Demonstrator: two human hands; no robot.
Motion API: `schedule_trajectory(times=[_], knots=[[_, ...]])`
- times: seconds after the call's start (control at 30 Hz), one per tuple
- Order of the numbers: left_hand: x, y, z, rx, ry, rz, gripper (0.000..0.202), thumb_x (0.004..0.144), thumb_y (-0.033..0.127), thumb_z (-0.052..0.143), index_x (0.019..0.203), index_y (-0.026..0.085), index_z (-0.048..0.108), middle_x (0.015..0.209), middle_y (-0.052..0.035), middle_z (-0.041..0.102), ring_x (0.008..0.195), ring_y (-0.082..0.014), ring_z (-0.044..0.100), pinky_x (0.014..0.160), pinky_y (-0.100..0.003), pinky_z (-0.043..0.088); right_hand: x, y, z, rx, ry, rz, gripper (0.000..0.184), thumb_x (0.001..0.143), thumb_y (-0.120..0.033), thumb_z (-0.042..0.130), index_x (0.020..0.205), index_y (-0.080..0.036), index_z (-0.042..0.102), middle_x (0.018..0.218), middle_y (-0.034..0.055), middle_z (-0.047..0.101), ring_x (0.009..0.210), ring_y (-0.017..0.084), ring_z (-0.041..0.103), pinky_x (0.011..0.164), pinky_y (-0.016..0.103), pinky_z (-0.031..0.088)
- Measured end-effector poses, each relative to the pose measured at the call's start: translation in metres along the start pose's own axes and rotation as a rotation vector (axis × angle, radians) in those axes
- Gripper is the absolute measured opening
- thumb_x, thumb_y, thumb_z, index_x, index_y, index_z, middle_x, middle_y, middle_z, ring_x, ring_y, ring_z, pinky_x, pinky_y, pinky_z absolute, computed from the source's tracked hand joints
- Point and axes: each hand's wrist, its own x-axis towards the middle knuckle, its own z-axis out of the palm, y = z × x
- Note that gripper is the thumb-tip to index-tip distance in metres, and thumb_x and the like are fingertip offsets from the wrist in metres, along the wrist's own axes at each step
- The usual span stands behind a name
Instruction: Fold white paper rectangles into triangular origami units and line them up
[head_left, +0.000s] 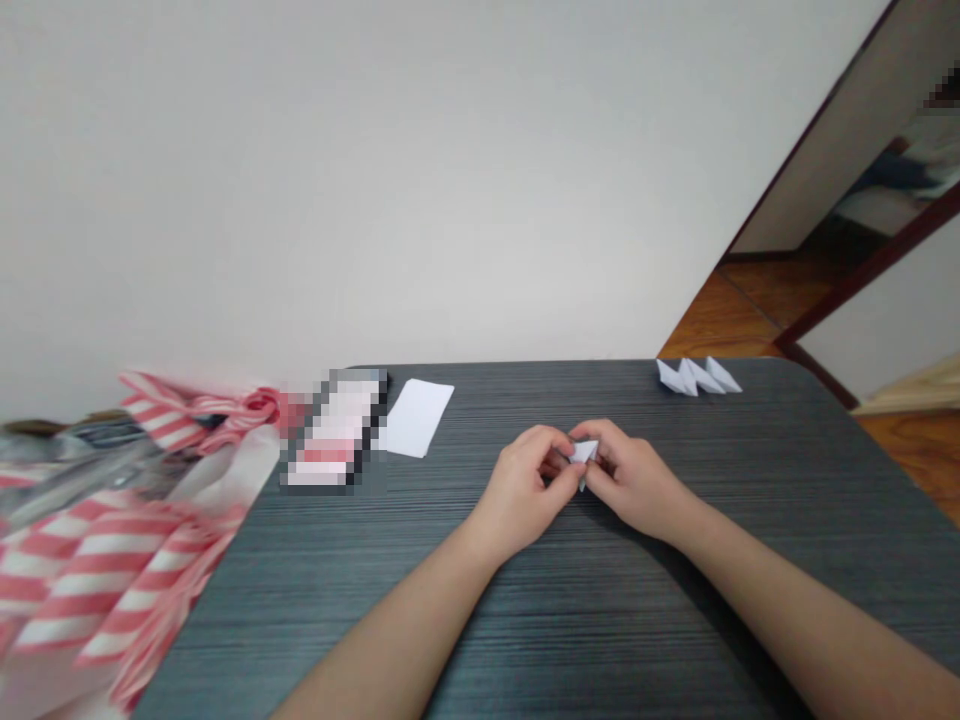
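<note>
Both of my hands meet over the middle of the dark table (465, 600), fingertips closed on one small folded piece of white paper (584, 452). My left hand (526, 487) pinches its left side between thumb and fingers. On the right side, my right hand (634, 482) grips it the same way. The paper has a pointed, triangular shape, with one tip poking out below the thumbs; the fingers cover the rest. Toward the far right edge stand several folded white paper pieces (697, 377) of a similar pointed form, side by side in a row.
A stack of white paper (420, 418) lies at the far left of the table, beside a pixelated phone-like object (337, 430). Red-and-white striped bags (112, 560) crowd the left side. A pale wall (480, 180) rises behind the table; wooden floor (720, 310) shows at right.
</note>
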Motion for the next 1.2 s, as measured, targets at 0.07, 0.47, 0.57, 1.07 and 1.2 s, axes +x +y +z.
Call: schedule_trajectory(times=[0.07,0.47,0.57,1.07,1.2], knots=[[0.0,0.001,0.0,-0.031,0.0,-0.025,0.01,0.088,0.025,0.059,0.094,0.017,0.059,0.098,-0.007,0.066,0.08,-0.0159,0.066,0.072,-0.029,0.056,0.0,0.0,-0.001,0.037,0.022,-0.002,0.022,0.089,-0.017,0.053,0.111,-0.022,0.051,0.065,-0.0051,0.059,0.054,0.014,0.056,0.053,0.024,0.038],[0.005,0.008,-0.003,-0.507,0.024,-0.181,0.017,0.086,0.022,0.063,0.1,0.016,0.056,0.114,-0.01,0.069,0.079,-0.0125,0.066,0.076,-0.027,0.054,-0.001,0.007,-0.005,0.287,0.018,-0.024,0.022,0.095,-0.02,0.05,0.109,-0.02,0.067,0.07,-0.0001,0.067,0.061,0.013,0.063,0.061,0.025,0.048],[0.007,0.01,-0.005,-0.57,0.023,-0.236,0.028,0.084,0.026,0.066,0.109,0.015,0.057,0.111,-0.0105,0.069,0.076,-0.0132,0.066,0.074,-0.029,0.056,-0.001,0.007,-0.005,0.285,0.045,-0.068,0.026,0.094,-0.015,0.049,0.11,-0.021,0.069,0.073,0.0008,0.067,0.063,0.013,0.063,0.061,0.025,0.048],[0.008,0.006,-0.003,-0.417,-0.037,-0.289,0.013,0.087,0.027,0.063,0.089,0.015,0.057,0.067,0.0015,0.061,0.058,-0.0098,0.057,0.057,-0.021,0.048,-0.003,0.008,0.0,0.352,0.0,0.003,0.032,0.091,-0.023,0.059,0.122,-0.02,0.051,0.086,0.0023,0.069,0.066,0.014,0.064,0.06,0.025,0.049],[0.007,0.006,-0.001,-0.38,-0.044,-0.263,0.012,0.086,0.026,0.063,0.086,0.015,0.057,0.067,0.0017,0.061,0.059,-0.0097,0.057,0.058,-0.021,0.047,0.0,0.003,-0.004,0.166,-0.066,0.072,0.015,0.092,-0.029,0.058,0.082,-0.018,0.063,0.06,-0.0017,0.063,0.051,0.012,0.057,0.051,0.022,0.042]])
